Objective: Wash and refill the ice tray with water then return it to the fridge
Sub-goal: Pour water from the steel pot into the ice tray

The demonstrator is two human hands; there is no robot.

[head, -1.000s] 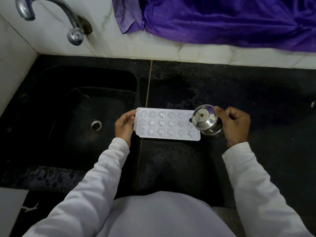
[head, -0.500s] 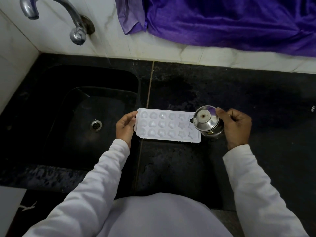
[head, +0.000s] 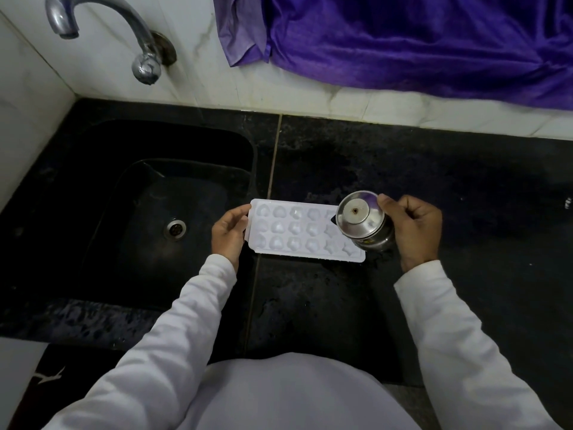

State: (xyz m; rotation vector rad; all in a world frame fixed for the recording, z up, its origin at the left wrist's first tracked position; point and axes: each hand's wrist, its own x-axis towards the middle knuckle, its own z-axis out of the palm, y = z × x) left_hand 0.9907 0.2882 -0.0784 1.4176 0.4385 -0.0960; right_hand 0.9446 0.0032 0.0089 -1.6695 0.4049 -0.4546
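Right now the white ice tray [head: 297,232] is lying flat on the black counter [head: 449,181], just at 3 o'clock of the sink [head: 102,169], with its long side running from 9 to 3 o'clock. The left hand [head: 229,232] is grasping the tray's 9 o'clock end, thumb on the rim and fingers curled at the edge. The right hand [head: 415,231] is clasping a small steel vessel [head: 361,218], which is tipping over the tray's 3 o'clock end with its round base facing the camera. Whether water is actually running out cannot be told from this view. The step appears to be the refill, so the vessel is best tilted gently and moved cavity by cavity towards 9 o'clock, while the left hand is pinning the tray level so nothing slops onto the counter. Each cavity is probably better filled just short of its rim, since the tray must be carried to the fridge afterwards. A tap [head: 102,13] is arching at 11 o'clock and a purple cloth [head: 403,41] is lying along the ledge at 1 o'clock.
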